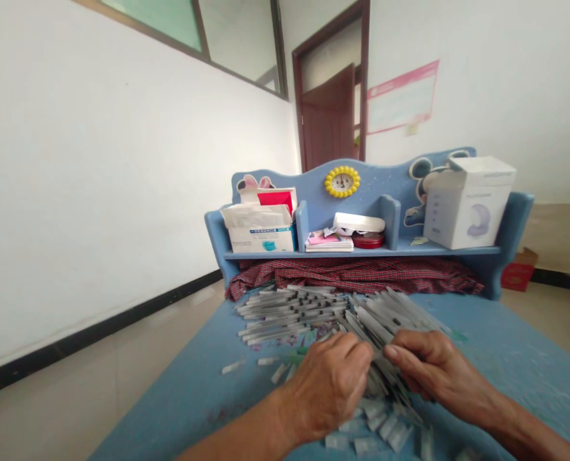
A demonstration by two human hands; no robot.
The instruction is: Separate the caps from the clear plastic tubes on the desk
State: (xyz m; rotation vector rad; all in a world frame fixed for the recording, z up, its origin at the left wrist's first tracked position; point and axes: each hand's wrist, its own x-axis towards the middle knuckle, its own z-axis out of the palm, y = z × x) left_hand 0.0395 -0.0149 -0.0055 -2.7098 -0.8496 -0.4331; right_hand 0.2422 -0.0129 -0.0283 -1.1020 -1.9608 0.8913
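My left hand (pixel 330 384) is closed, fingers curled in, above the blue desk; what it grips is hidden behind its back. Close by on the right, my right hand (pixel 431 368) is also closed, thumb pressed against the fingers, and I cannot make out what is in it. Between and beyond the hands lies a heap of clear pen-like tubes (pixel 400 314), some with dark parts. A second spread of such tubes (pixel 289 310) with black bits lies to the left. Small clear cap-like pieces (pixel 376 419) are scattered below the hands, with more to the left.
At the desk's (pixel 179 397) back stands a blue shelf (pixel 362 253) with a mask box (pixel 260 234), a red round tin (pixel 367 241), papers and a large white box (pixel 472 202). Red checked cloth (pixel 352 275) lies beneath the shelf. A white wall (pixel 122 179) rises to the left.
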